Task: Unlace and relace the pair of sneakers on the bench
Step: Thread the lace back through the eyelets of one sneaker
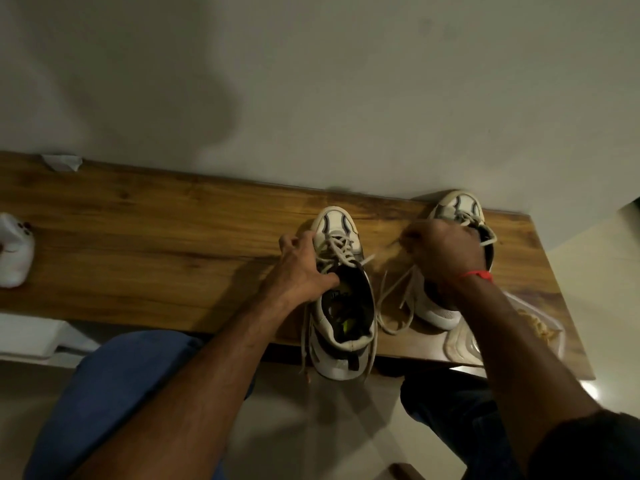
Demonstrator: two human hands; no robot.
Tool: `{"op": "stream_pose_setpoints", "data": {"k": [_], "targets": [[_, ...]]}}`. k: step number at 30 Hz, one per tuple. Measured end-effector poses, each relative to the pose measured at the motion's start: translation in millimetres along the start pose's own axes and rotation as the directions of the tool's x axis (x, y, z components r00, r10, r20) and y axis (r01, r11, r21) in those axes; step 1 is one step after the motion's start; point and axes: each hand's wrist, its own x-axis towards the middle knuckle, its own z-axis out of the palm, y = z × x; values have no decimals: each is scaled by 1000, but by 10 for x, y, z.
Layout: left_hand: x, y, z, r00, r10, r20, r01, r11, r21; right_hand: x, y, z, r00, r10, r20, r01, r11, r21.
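Note:
Two white sneakers with dark stripes stand on a wooden bench [138, 230], toes toward the wall. The left sneaker [341, 299] hangs its heel over the front edge, and its loose lace ends dangle down. My left hand [304, 261] grips its side, thumb inside the collar by the tongue. The right sneaker [457, 209] sits further back, mostly hidden by my right hand [440, 251], which is curled and pinches a lace end pulled to the left. A slack lace [394, 306] loops on the bench between the shoes.
A clear plastic bag [533, 323] lies at the bench's right end under my right forearm. A white soft object [15, 251] sits at the far left, and a scrap of tape [62, 162] at the back edge. My knees in blue trousers [121, 393] are below the bench.

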Motion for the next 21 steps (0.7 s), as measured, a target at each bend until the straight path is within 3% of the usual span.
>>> {"op": "stream_pose_setpoints", "data": {"k": [2, 3, 5, 6, 8, 10, 12, 14, 16, 18, 21], "targets": [[-5, -4, 5, 1000, 1, 1, -1, 1000, -2, -19, 209, -89, 975, 162, -155, -161, 987, 22], [-10, -1, 6, 1000, -4, 2, 4, 1000, 0, -34, 235, -89, 975, 125, -183, -120, 992, 37], [-11, 9, 3, 1000, -12, 2, 12, 1000, 1, -82, 54, -82, 985, -162, -56, 165, 985, 47], [-11, 14, 0, 1000, -15, 1, 15, 1000, 0, -100, -93, -61, 951, -300, 75, 296, 953, 65], [-21, 23, -11, 1000, -22, -1, 22, 1000, -2, -132, -330, -12, 890, -390, 237, 388, 920, 59], [-32, 29, -18, 1000, -27, 5, 27, 1000, 4, -94, -275, -43, 946, -305, 112, 310, 950, -26], [-39, 26, -15, 999, -31, 20, 31, 999, 12, -44, -28, -97, 994, -97, -54, 94, 994, -56], [-34, 20, -41, 998, -36, 49, 36, 999, 3, -37, 142, -96, 999, 7, -48, -7, 1000, 0], [-28, 20, -142, 992, -27, 120, 37, 997, -75, -57, 99, -59, 992, -102, 78, 98, 993, 62], [-28, 0, -260, 979, -12, 204, 48, 984, -169, -97, -57, -38, 940, -258, 222, 235, 964, 128], [-31, -47, -320, 976, 28, 216, -20, 999, -37, -105, -230, -34, 886, -409, 220, 370, 908, 198]]}}
